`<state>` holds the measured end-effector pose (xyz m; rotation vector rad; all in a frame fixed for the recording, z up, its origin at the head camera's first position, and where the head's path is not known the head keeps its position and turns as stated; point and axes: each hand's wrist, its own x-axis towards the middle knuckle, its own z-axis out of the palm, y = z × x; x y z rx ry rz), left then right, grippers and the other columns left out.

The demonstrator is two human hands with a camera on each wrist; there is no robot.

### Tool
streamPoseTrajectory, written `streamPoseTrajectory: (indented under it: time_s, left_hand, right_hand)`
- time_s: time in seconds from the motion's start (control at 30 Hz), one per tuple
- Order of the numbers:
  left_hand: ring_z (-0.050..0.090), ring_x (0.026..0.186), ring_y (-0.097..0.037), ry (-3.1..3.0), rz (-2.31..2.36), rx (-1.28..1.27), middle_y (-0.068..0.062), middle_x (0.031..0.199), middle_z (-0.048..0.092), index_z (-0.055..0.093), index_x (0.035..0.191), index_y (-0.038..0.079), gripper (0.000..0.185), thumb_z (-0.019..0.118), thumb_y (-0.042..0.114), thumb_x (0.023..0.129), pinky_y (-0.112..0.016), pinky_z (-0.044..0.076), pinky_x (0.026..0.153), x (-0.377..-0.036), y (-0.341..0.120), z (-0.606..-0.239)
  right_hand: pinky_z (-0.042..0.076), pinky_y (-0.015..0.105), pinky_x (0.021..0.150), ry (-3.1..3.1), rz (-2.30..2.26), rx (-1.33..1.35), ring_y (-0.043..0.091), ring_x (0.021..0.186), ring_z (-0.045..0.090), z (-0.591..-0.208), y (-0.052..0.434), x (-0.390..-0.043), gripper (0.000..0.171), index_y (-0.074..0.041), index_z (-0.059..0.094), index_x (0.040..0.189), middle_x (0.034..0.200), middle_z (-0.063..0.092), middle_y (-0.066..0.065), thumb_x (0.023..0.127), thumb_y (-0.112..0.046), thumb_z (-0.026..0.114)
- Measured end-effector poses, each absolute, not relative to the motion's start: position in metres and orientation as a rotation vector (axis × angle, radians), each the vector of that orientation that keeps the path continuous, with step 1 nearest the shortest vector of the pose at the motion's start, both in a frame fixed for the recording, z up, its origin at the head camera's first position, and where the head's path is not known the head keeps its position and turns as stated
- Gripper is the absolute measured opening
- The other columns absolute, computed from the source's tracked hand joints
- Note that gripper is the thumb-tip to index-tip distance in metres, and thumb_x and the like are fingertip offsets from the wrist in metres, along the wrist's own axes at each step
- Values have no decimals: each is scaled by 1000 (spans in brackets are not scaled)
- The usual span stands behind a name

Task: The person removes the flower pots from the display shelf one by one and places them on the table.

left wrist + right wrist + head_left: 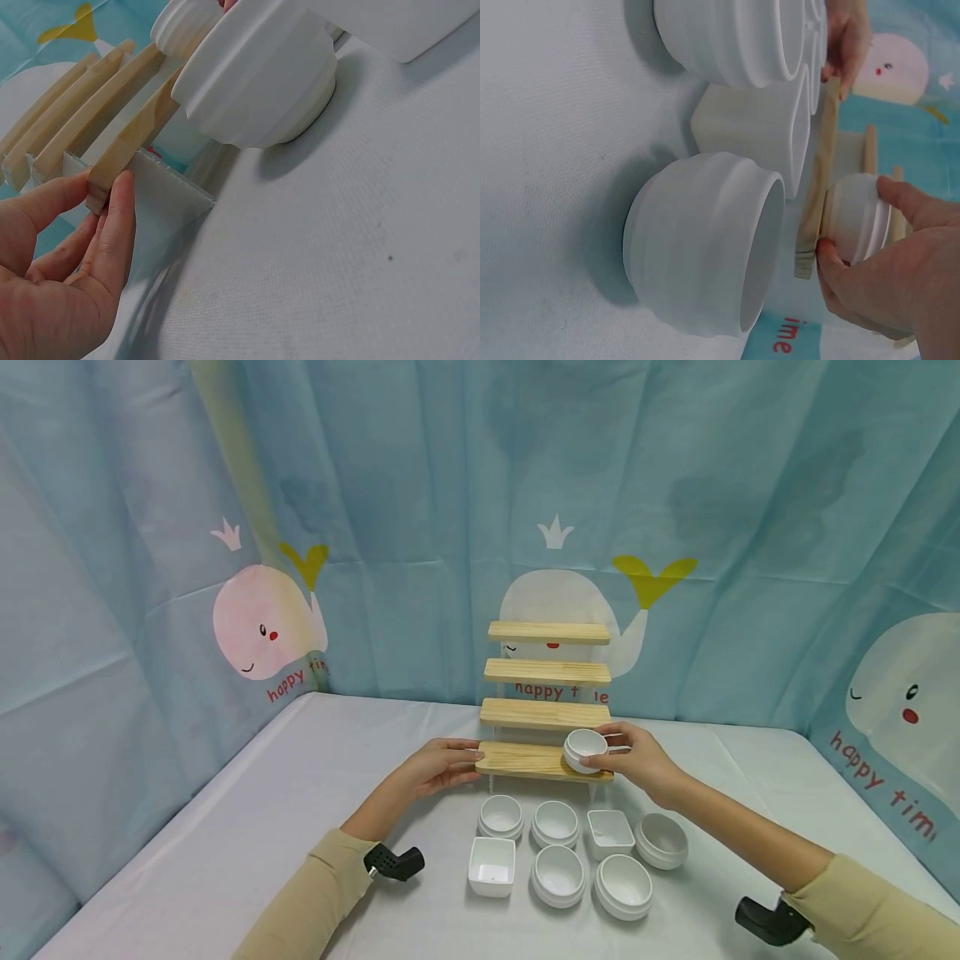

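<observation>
A stepped wooden rack (547, 672) with several plank shelves stands at the middle of the table. My left hand (467, 757) pinches the left end of its lowest shelf (517, 760); the left wrist view shows the thumb and fingers of that left hand (82, 204) on the plank's end (129, 139). My right hand (600, 750) grips a small round white bowl (583, 747) that sits on the right end of the same shelf. In the right wrist view my right hand (864, 226) has thumb and fingers curled round the bowl (850, 204), against the plank's edge.
Several white bowls stand on the white tablecloth (225, 827) in front of the rack: round ones (556, 822) (624, 885) and square ones (492, 865) (609, 832). A blue whale-print curtain (270, 618) closes the back and sides.
</observation>
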<state>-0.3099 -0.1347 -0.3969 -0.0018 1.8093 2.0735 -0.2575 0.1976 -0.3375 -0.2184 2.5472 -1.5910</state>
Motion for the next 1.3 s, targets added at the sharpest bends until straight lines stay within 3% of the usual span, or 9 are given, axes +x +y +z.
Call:
streamPoseTrajectory:
  time_s: [0.87, 1.3]
  left_hand:
    - [75, 90, -15, 1801, 2069, -10, -19, 122, 68, 46, 151, -12, 52, 64, 1, 104, -26, 66, 83, -312, -135, -399]
    - [75, 90, -15, 1797, 2074, 1, -18, 120, 68, 46, 150, -12, 51, 64, 0, 104, -25, 66, 83, -313, -135, -400]
  right_hand:
    - [52, 49, 110, 2553, -1552, -285, 43, 136, 53, -331, 213, -246, 74, 3, 45, 152, 151, 48, 28, 93, -21, 82]
    - [59, 25, 92, 2507, -1606, -389, 19, 113, 66, -330, 222, -231, 67, 5, 48, 148, 138, 59, 20, 93, -16, 82]
